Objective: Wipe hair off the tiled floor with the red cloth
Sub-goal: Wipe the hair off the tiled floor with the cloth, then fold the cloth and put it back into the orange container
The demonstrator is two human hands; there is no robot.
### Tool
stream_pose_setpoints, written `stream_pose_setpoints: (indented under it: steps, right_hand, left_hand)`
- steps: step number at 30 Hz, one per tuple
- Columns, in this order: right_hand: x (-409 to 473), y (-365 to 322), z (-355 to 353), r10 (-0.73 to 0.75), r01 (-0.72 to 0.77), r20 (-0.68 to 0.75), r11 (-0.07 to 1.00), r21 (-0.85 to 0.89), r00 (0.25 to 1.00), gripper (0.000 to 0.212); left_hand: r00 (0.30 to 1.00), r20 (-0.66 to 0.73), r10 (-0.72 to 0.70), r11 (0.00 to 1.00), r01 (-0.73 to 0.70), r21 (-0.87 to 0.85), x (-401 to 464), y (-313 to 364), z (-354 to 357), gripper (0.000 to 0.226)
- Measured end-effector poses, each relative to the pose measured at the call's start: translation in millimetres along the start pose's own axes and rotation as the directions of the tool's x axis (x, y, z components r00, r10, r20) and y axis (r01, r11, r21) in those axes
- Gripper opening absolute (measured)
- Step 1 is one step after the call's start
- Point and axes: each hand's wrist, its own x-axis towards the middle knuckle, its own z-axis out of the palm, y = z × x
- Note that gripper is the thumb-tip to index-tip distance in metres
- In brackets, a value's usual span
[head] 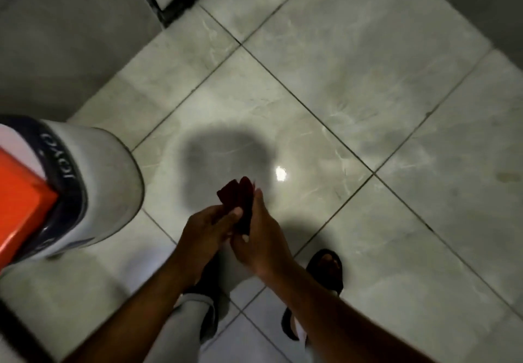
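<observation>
Arms: your forearms (158, 300) are bare, no sleeves.
Legs: light grey trousers (186, 331).
Feet: black open sandals (325, 272), toes showing.

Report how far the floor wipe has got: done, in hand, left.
Done: nothing visibly; no hair can be made out on the tiled floor, so cleaned patches cannot be judged. In hand: the red cloth is bunched between the left hand and the right hand, held above the tiles while the person stands. Left: bringing the cloth down and wiping.
</observation>
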Motion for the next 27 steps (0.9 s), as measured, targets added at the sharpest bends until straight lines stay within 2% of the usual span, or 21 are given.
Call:
stream_pose_setpoints:
  steps: [3,6,8,9,10,11,12,13,14,16,18,21,23,25,27]
  right_hand:
    - [-23.9,-30.3,-9.2,-0.115,0.126,0.134,0.989,-0.079,0.984,0.107]
    - [-30.1,-55.2,-11.7,-0.162,0.18,0.146,0.976,-0.121,0.976,0.106]
    - [-24.4,-71.6,-6.8,-0.071,0.072,0.053,0.997,-0.004,0.996,0.098]
    - [-20.1,-82.7,-3.1,0.04,-0.047,0.035,0.98,0.195,0.999,0.088]
    - [-13.8,-94.4,3.5,0.159,-0.175,0.073,0.881,0.439,0.984,0.076]
    - [-8.2,-106.6,12.2,0.232,-0.301,0.192,0.726,0.618,0.953,0.06]
    - [-4.6,-117.9,20.0,0.231,-0.398,0.325,0.585,0.707,0.917,0.043]
    - [-1.5,-132.9,32.3,0.18,-0.44,0.41,0.524,0.729,0.894,0.037]
    - [2.1,-148.4,47.1,0.138,-0.444,0.439,0.512,0.736,0.888,0.037]
    - [9.9,-183.7,85.0,0.106,-0.385,0.402,0.584,0.715,0.909,0.039]
    - [20.3,-213.7,122.0,0.087,-0.253,0.284,0.739,0.624,0.955,0.044]
    - [38.1,-258.7,187.7,-0.053,-0.044,0.199,0.891,0.452,0.978,0.047]
    - [51.6,-276.0,228.7,-0.127,0.075,0.226,0.971,0.227,0.966,0.05]
    - [66.9,-286.4,265.6,-0.132,0.145,0.294,0.989,-0.022,0.947,0.06]
    - [79.4,-287.9,292.6,-0.095,0.123,0.343,0.99,-0.061,0.934,0.064]
  left_hand:
    - [0.999,-0.018,0.041,0.978,-0.044,-0.205,-23.2,25.2,-8.9,0.05]
    - [0.986,-0.161,0.045,0.945,-0.094,-0.312,-36.8,42.6,-35.9,0.042]
    - [0.979,-0.199,0.051,0.932,-0.119,-0.344,-47.1,53.1,-61.9,0.04]
    - [0.977,-0.204,0.063,0.924,-0.134,-0.358,-53.4,55.5,-78.7,0.041]
    - [0.975,-0.209,0.07,0.913,-0.147,-0.38,-61.1,57.9,-97.9,0.042]
    - [0.976,-0.202,0.084,0.899,-0.161,-0.406,-70.3,59.8,-118.2,0.042]
    - [0.978,-0.185,0.099,0.889,-0.171,-0.426,-79.4,61.0,-134.6,0.044]
    - [0.978,-0.173,0.115,0.884,-0.18,-0.431,-88.4,60.9,-155.4,0.044]
    - [0.976,-0.177,0.125,0.888,-0.19,-0.42,-95.9,58.4,-176.5,0.041]
    - [0.958,-0.263,0.11,0.899,-0.209,-0.385,-106.7,51.3,-220.3,0.031]
    - [0.925,-0.376,0.064,0.906,-0.212,-0.366,-110.8,41.3,-255.0,0.036]
    - [0.867,-0.498,-0.004,0.893,-0.221,-0.392,-114.8,20.6,-307.1,0.032]
    - [0.84,-0.532,-0.109,0.866,-0.183,-0.465,-107.4,4.5,-332.6,0.03]
    - [0.802,-0.55,-0.232,0.853,-0.104,-0.511,-92.1,-13.0,-355.6,0.028]
    - [0.761,-0.573,-0.304,0.856,-0.047,-0.515,-73.2,-27.4,-373.0,0.027]
